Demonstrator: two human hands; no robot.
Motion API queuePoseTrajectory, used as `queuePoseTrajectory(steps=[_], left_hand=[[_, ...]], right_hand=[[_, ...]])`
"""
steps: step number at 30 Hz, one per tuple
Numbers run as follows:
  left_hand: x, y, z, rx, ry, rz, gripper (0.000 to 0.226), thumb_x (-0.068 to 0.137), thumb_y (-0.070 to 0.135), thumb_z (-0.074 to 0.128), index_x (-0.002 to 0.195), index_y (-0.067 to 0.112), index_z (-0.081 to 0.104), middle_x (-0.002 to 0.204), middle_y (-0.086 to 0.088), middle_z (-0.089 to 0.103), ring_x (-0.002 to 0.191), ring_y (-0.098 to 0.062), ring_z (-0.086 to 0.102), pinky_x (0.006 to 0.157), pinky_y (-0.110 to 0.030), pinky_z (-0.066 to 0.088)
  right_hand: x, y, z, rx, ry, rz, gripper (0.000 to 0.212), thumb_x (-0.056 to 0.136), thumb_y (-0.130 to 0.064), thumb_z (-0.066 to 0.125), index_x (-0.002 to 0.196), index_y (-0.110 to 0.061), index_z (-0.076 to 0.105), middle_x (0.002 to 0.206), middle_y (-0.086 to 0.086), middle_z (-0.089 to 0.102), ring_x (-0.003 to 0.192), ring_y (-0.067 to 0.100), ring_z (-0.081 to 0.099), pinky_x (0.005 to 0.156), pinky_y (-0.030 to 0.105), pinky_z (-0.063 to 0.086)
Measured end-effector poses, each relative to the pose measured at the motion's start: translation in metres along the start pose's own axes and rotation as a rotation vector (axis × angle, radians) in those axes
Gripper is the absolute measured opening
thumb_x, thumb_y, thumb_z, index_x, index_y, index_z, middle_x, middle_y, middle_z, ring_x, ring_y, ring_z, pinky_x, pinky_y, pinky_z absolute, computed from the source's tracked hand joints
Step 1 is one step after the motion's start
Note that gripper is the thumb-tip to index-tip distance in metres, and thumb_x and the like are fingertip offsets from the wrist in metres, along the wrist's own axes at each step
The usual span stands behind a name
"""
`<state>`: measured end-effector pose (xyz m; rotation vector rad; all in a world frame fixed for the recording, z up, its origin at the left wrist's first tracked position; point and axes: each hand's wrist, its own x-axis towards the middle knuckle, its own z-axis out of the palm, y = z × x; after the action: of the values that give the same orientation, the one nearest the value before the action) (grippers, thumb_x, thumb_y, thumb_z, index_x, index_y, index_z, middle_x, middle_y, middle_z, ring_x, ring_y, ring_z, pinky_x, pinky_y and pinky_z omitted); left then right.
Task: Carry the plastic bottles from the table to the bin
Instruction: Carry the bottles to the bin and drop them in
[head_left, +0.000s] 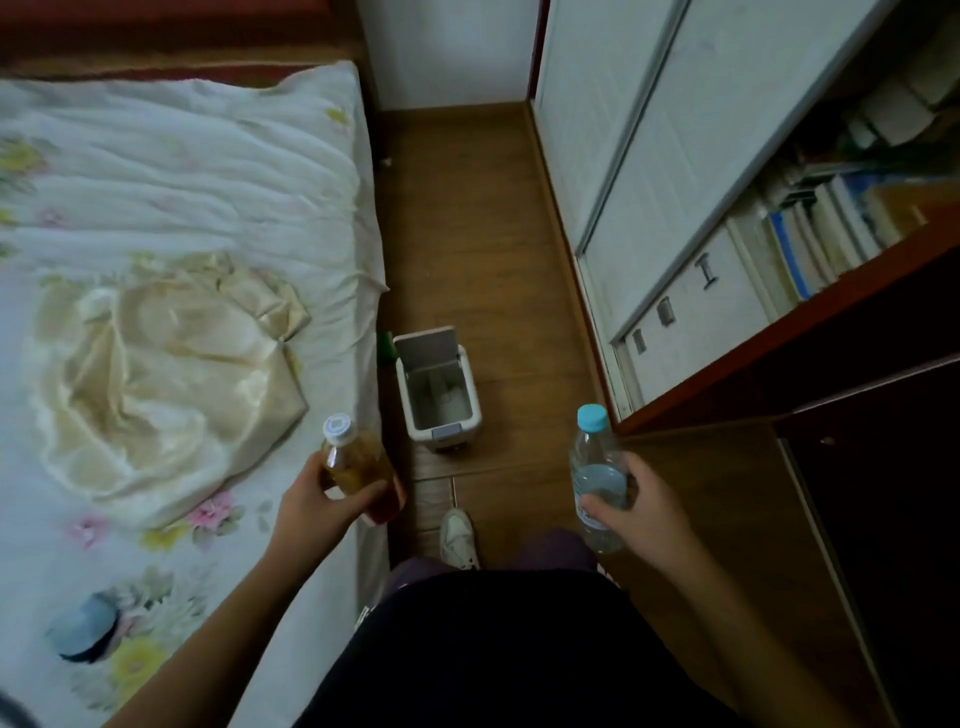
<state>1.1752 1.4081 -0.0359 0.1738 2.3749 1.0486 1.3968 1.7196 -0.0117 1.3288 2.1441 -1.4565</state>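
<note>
Setting: a person stands in a narrow strip of wooden floor, with a bed on their left and a wardrobe and bookshelf on their right; no counter is in view.

Left hand: wrapped around the lower body of an amber bottle, thumb on one side and fingers across the front, holding it upright over the bed's edge.

Amber bottle: clear plastic with a white cap, holding brownish liquid; it looks partly to mostly full, so probably the heavier of the two. A smooth round body can slip, so a grip around the middle suits it.

Right hand: closed around the middle of a water bottle, fingers curled over the pale blue label, holding it upright above the floor.

Water bottle: thin clear plastic with a light blue cap. How much water is inside is hard to tell. Thin walls like these likely dent under a hard squeeze, so a gentle hold at the label band seems best.

Bin: small, pale and rectangular, standing on the floor just beside the bed, ahead of both hands. Its lid is tipped up, so the mouth is open.

Task stage: both bottles are in hand and near the bin, not yet dropped in.

Risk: the bin's mouth looks narrow, so the bottles may go in more easily one at a time, end first.
</note>
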Motion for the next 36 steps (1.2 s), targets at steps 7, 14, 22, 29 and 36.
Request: queuePoseTrajectory(steps=[7,14,22,29,36], left_hand=[[0.062,0.032,-0.002,0.002,-0.039,-0.004,0.065,0.068,0.043,0.088,0.126,0.030,0.061,0.112,0.010,0.072,0.103,-0.006,0.067,0.086,-0.024,0.050],[0.104,0.045,-0.002,0.046,-0.031,-0.104,0.072,0.062,0.053,0.085,0.125,0.032,0.060,0.112,0.012,0.072,0.105,-0.007,0.067,0.089,-0.033,0.056],[0.159,0.059,0.019,0.107,-0.049,-0.180,0.074,0.055,0.064,0.074,0.119,0.031,0.058,0.107,0.014,0.069,0.098,-0.008,0.065,0.085,-0.034,0.055],[0.213,0.028,0.060,0.057,-0.108,-0.248,0.065,0.061,0.055,0.082,0.117,0.038,0.054,0.106,0.019,0.065,0.098,-0.005,0.063,0.075,-0.019,0.047],[0.282,-0.055,0.126,-0.010,-0.130,-0.277,0.062,0.067,0.044,0.088,0.120,0.035,0.056,0.105,0.014,0.067,0.096,-0.006,0.065,0.076,-0.022,0.050]], right_hand=[[0.066,-0.050,0.006,-0.062,-0.076,-0.057,0.051,0.079,-0.030,0.083,0.120,-0.034,0.052,0.105,-0.014,0.062,0.093,0.003,0.060,0.077,0.024,0.051],[0.147,-0.096,0.017,-0.100,-0.229,-0.117,0.055,0.079,-0.040,0.081,0.126,-0.035,0.052,0.107,-0.015,0.064,0.098,0.003,0.063,0.078,0.026,0.054],[0.227,-0.133,0.043,-0.145,-0.386,-0.126,0.056,0.082,-0.037,0.079,0.130,-0.032,0.051,0.100,-0.022,0.058,0.088,-0.006,0.057,0.067,0.016,0.045],[0.293,-0.135,0.080,-0.153,-0.407,-0.129,0.058,0.082,-0.040,0.078,0.132,-0.032,0.051,0.111,-0.018,0.062,0.098,-0.002,0.061,0.074,0.019,0.050],[0.368,-0.081,0.146,-0.161,-0.403,-0.110,0.063,0.081,-0.044,0.077,0.136,-0.031,0.049,0.125,-0.012,0.063,0.111,0.006,0.063,0.091,0.035,0.058]])
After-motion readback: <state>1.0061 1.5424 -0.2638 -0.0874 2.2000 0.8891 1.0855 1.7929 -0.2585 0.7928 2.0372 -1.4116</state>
